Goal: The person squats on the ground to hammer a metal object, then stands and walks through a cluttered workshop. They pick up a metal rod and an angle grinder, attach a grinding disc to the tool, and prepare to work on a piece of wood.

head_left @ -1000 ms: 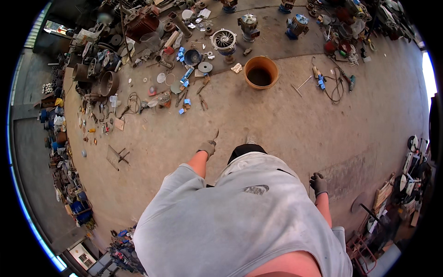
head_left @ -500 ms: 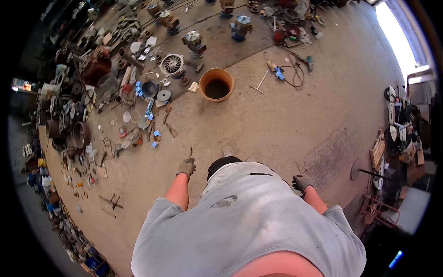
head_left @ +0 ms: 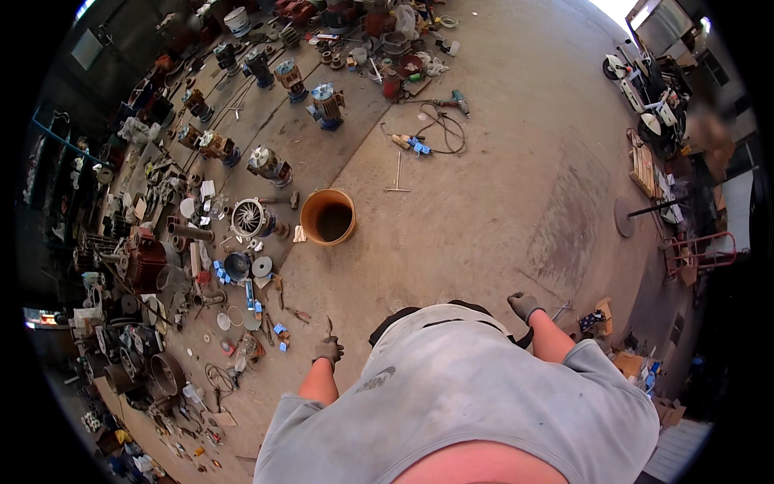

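Observation:
My left hand (head_left: 328, 349), in a grey work glove, is closed on a slim pointed tool (head_left: 329, 326) whose tip sticks up past the fingers. The tool's exact kind is too small to make out. On the other side of my body, my right hand (head_left: 524, 306), also gloved, is curled closed. Whether anything is in it does not show. Ahead on the concrete floor stands an orange-brown bucket (head_left: 306, 216) with a dark inside, apart from both hands. Pliers (head_left: 298, 315) and other hand tools lie beyond my left hand.
Several electric motors (head_left: 326, 105) stand upright at the far left. Beside the bucket sits a finned round motor part (head_left: 248, 218). A corded power tool (head_left: 411, 143), a T-handle wrench (head_left: 397, 173) and a drill (head_left: 455, 103) lie farther off. A red hand truck (head_left: 701, 252) and a scooter (head_left: 645, 97) stand right.
My view has swung and moved forward. The bucket now appears lower and farther left, and more motors show at the far left. The left hand still holds the slim tool.

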A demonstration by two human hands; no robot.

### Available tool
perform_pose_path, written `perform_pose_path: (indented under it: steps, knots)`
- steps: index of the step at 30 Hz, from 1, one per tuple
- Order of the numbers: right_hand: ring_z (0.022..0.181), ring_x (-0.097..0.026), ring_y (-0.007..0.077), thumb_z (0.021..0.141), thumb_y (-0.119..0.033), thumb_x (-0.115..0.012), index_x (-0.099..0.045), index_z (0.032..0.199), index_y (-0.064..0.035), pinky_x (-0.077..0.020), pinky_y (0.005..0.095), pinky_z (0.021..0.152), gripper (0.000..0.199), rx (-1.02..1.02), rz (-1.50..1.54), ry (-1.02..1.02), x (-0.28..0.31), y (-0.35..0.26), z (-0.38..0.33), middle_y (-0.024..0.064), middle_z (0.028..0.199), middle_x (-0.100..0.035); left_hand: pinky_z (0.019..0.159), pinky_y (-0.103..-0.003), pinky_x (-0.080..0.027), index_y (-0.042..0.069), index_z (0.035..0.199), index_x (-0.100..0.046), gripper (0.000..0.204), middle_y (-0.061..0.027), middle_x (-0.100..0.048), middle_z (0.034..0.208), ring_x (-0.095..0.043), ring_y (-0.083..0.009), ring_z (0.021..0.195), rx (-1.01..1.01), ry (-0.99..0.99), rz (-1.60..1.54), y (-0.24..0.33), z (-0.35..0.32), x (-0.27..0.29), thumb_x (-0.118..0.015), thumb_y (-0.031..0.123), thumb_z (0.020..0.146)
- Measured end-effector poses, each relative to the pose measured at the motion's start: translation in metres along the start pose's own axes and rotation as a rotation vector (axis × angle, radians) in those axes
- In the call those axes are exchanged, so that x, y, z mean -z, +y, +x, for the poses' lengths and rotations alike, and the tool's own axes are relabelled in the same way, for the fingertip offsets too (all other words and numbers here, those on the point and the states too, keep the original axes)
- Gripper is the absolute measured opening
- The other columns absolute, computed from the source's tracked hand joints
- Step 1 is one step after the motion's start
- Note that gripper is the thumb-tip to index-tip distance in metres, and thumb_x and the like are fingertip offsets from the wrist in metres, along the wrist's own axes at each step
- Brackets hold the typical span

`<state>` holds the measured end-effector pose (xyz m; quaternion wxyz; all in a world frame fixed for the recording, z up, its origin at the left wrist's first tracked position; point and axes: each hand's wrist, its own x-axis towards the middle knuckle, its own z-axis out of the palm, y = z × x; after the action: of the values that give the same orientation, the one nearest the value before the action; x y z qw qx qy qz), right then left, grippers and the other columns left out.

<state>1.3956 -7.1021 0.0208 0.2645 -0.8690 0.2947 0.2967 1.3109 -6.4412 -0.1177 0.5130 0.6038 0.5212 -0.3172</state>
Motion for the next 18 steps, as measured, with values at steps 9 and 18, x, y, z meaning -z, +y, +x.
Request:
perform_pose_path:
  steps: [9, 18]
  knots:
    - [0.119, -0.071, 0.0379, 0.091, -0.046, -0.070, -0.078, 0.121, -0.0047, -0.0543, 0.0441, 0.104, 0.051, -0.336, -0.151, 0.031, 0.030, 0.085, -0.011, 0.0229, 0.122, -0.076, 0.053, -0.033, -0.049, 0.010, 0.132, -0.068, 0.031, -0.0125, -0.076, 0.090, -0.070, -0.0221, 0.066, -0.141, -0.126, 0.036, 0.105, 0.013, -0.052, -0.054, 0.027, 0.110]
    - [0.141, -0.056, 0.0439, 0.080, -0.052, -0.085, -0.048, 0.160, -0.0169, -0.0476, 0.0517, 0.115, 0.095, -0.740, -0.027, 0.213, 0.021, 0.189, -0.029, 0.0249, 0.162, -0.046, 0.057, -0.034, -0.050, 0.012, 0.136, -0.067, 0.036, -0.0123, -0.078, 0.098, -0.070, -0.0213, 0.071, -0.227, -0.277, 0.270, 0.147, -0.011, -0.158, -0.055, 0.031, 0.109]
